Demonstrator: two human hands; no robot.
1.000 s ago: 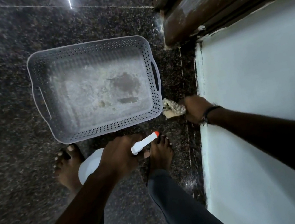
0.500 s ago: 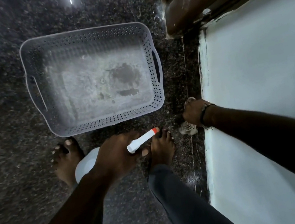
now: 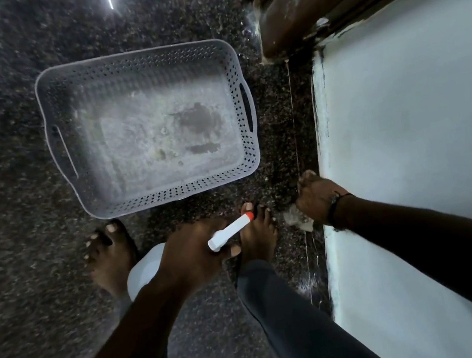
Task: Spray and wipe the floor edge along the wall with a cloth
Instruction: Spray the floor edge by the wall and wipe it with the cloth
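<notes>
- Currently, the left hand (image 3: 189, 253) is clenched around the spray bottle (image 3: 231, 232), nozzle aimed toward the wall; no spray is visible.
- The right hand (image 3: 315, 196) is closed on the cloth (image 3: 295, 218), pressing it onto the floor edge (image 3: 297, 142) just beside the wall (image 3: 410, 103) — wiping is under way.
- Judgement: the strip from here to the door frame (image 3: 323, 2) remains to be done; an empty basket (image 3: 227, 63) stands near.

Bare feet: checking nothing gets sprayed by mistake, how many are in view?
2. The left foot stands below the basket's near left corner; the right foot stands just beyond the spray bottle, near the cloth.
</notes>
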